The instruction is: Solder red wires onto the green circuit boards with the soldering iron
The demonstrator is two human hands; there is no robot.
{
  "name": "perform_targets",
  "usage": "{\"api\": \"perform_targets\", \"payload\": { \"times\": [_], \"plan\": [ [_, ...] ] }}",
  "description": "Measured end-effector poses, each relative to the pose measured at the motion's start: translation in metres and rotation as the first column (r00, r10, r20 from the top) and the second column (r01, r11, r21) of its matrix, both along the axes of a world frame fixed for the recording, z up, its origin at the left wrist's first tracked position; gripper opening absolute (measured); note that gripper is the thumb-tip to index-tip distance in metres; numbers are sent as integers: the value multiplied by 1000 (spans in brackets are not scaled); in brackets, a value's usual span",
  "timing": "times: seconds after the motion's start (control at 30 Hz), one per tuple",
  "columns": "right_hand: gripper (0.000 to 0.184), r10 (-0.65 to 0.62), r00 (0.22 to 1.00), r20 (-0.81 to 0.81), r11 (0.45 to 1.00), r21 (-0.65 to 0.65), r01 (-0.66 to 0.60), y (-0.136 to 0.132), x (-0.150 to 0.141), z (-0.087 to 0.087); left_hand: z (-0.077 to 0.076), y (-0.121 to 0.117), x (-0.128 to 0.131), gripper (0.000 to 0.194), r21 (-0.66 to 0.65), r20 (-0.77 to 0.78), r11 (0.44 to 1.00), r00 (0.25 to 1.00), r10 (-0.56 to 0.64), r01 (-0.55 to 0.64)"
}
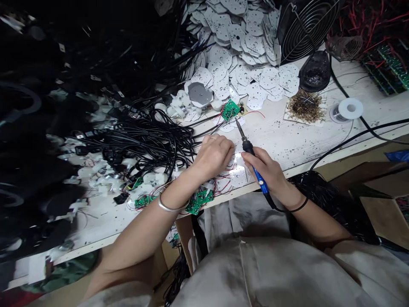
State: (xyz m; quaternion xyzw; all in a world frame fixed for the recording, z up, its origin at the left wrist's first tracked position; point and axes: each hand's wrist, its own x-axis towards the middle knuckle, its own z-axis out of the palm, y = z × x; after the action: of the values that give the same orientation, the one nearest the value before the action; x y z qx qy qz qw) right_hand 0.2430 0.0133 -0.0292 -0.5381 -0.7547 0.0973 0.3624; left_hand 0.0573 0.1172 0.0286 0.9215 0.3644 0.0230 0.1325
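Note:
My right hand (267,170) is closed around the blue handle of a soldering iron (260,179). The iron's metal tip points away from me, beside a green circuit board (230,110) with red and black wires; whether they touch I cannot tell. My left hand (214,154) is curled shut at the table's middle, below that board, and its fingertips are hidden. Under and beside it lie thin red wires (222,186) and a white plate (239,175). Closer to my body, more green circuit boards (200,201) lie at the table edge.
A bundle of black cables (153,138) covers the left side. White plates (246,38) are heaped at the back, next to a fan (308,30). On the right stand a solder spool (350,109) and a debris-covered pad (306,107); the iron's cord (338,143) crosses there.

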Motion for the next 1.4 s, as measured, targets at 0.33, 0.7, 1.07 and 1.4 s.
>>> {"api": "perform_targets", "payload": {
  "times": [0.33, 0.7, 1.07, 1.4],
  "plan": [
    [37, 35, 966, -256, 999, 20, -31, 4, 0, 15, -11, -3, -5, 24, 69, 41, 995, 997, -69, 66],
    [17, -225, 838, -497, 974, -136, 181, -23, 14, 18, -14, -6, -4, 29, 96, 54, 994, 997, -53, 48],
    [17, -166, 920, -354, 984, -123, 130, -17, 10, 34, -15, -6, -4, 31, 123, 13, 991, 999, -51, 49],
    [18, -150, 913, -379, 988, -16, 155, -15, 11, 21, -18, -8, -3, 29, 165, 13, 986, 999, -30, 27]
  ]
}}
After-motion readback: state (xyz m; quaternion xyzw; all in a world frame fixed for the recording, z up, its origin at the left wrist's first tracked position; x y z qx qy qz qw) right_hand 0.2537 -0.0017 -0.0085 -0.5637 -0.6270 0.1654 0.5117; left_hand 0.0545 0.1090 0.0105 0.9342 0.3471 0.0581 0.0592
